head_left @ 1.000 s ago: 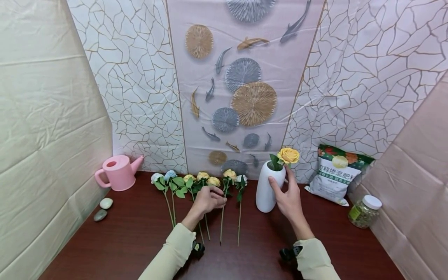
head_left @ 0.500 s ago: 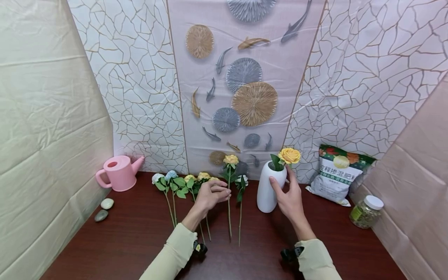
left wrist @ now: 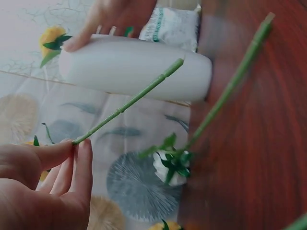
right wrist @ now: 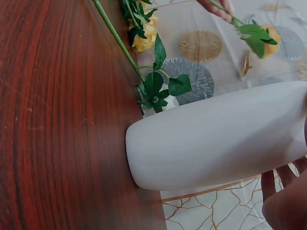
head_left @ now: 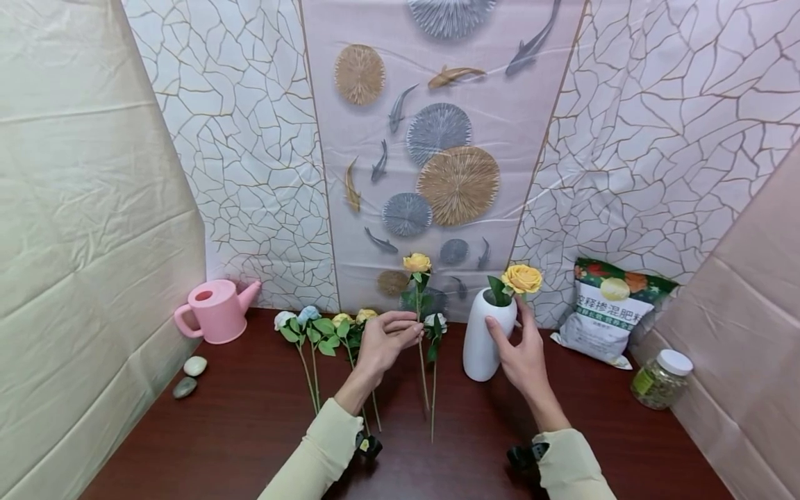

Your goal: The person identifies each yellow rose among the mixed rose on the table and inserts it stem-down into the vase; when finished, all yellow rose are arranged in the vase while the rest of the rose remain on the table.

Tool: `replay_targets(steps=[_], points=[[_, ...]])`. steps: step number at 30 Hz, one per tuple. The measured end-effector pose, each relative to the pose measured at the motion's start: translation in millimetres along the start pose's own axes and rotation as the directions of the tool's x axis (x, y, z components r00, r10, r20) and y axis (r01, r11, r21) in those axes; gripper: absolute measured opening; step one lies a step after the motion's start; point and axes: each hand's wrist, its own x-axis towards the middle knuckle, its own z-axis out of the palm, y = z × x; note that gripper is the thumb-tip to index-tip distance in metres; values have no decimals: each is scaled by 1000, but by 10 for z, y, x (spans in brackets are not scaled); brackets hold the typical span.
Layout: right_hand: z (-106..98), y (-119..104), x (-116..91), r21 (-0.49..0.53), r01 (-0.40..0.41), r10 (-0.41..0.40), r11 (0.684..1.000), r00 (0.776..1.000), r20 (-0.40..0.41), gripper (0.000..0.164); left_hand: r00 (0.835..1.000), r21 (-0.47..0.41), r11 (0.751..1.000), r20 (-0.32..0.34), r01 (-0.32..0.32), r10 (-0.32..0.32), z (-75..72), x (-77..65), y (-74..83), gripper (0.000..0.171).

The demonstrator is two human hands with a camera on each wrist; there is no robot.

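Observation:
The left hand (head_left: 389,342) pinches the green stem of a yellow rose (head_left: 417,263) between thumb and fingertips, upright above the table. In the left wrist view, the bare lower stem (left wrist: 139,96) juts out past the fingers. A tall white vase (head_left: 480,340) stands to the right with one yellow rose (head_left: 522,279) and its leaves in the mouth. Curled round the vase near its rim is the right hand (head_left: 522,351). Between the held stem and the vase lies a white rose (head_left: 435,323). White, blue and yellow roses (head_left: 308,314) lie left, some partly behind the left hand.
A pink watering can (head_left: 219,316) and two stones (head_left: 195,366) are at the left. On the right, a fertilizer bag (head_left: 603,316) leans by the wall, and a lidded jar (head_left: 661,380) stands nearer. Patterned cloth backs the dark red table (head_left: 250,444).
My left hand has lifted the yellow rose off the table and carried it up and slightly right. The right hand keeps its hold on the vase.

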Motion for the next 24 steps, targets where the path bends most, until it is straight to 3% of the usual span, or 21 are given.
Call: replay_targets(steps=[5,9,16,20,24], points=[[2,15,-4,-3,-1,1,1000,1000,11,77,996,-115,991,-59,-68,62,162,75,192,44],[-7,16,1,0,4,-4,1000,1000,4,77,980,-163,971,-117,-176,158,335,213,438,42],[-11,14,-7,-5,2,-2,1000,1000,-1,76,925,-144,925,-207,-352,320,601,436,852,31],[-13,17,-5,-4,0,0,1000,1000,3,76,895,-136,900,-240,-413,375,720,520,1012,32],[-12,25,2,-5,1,-1,1000,1000,3,76,857,-152,860,-269,-488,439,822,599,1122,38]])
